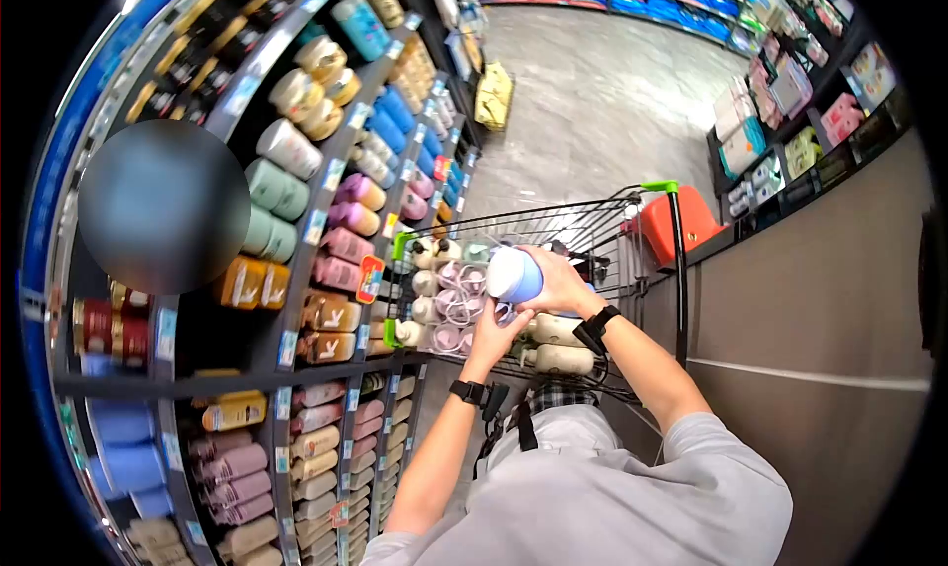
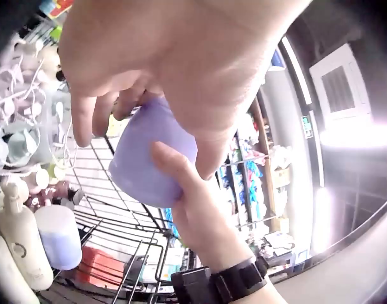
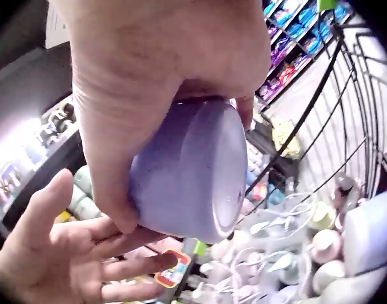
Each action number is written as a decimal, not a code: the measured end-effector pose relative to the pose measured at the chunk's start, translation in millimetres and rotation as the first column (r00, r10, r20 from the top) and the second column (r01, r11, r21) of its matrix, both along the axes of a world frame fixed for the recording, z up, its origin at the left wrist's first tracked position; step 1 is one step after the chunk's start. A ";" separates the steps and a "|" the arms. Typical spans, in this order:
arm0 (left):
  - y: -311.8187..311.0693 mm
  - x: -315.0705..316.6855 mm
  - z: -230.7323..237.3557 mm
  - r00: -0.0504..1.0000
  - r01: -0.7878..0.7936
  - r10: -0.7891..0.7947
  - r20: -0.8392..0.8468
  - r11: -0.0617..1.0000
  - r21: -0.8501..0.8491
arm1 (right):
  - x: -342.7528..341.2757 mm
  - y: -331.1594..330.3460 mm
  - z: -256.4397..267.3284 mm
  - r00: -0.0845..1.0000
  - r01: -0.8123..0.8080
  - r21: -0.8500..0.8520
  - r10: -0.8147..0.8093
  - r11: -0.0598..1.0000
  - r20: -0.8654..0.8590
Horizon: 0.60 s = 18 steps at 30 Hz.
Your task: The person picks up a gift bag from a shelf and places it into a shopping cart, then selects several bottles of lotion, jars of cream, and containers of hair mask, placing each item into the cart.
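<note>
Over the shopping cart, a squat lavender bottle with a whitish end is tilted in the right hand. That hand's fingers and thumb curl round its sides, as the right wrist view shows. Just beneath, the left hand is spread, palm toward the bottle, fingers nearly straight and close to its lower side. Cream pump bottles lie in the cart near the wrists. Clear carriers with pale pink bottles fill its left end. A second bottle, white and lavender, lies by the cream ones.
Along the left runs a tall shelf packed with bottles and price tags. A red seat piece sits at the cart's right end. Grey tiled floor stretches ahead to racks of bagged goods. Another display stands at right.
</note>
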<state>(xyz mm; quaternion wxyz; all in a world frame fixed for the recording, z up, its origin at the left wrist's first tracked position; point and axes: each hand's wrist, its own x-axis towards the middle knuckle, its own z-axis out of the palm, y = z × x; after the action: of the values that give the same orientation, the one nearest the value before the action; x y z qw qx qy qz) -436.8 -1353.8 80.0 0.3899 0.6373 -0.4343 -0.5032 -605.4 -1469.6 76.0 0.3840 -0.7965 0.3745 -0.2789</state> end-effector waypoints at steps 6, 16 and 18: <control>-57.3 -48.1 -63.7 0.995 0.093 -0.099 0.022 0.977 0.191 | -54.5 -55.8 -75.9 0.937 0.086 0.033 -0.069 0.996 -0.342; -79.7 -71.9 -150.0 0.888 0.311 -0.396 0.235 0.892 0.327 | -74.3 -82.0 -163.8 0.864 0.178 0.155 -0.079 0.972 -0.497; -81.1 -73.4 -150.2 0.875 0.307 -0.407 0.262 0.885 0.349 | -76.0 -79.2 -178.7 0.872 0.186 0.129 -0.103 0.974 -0.479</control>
<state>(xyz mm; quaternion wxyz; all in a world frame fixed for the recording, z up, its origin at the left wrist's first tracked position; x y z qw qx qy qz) -510.2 -1434.9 -70.2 0.1112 0.6706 -0.5238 -0.5133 -681.4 -1548.8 -102.7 0.3268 -0.7739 0.5375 -0.0729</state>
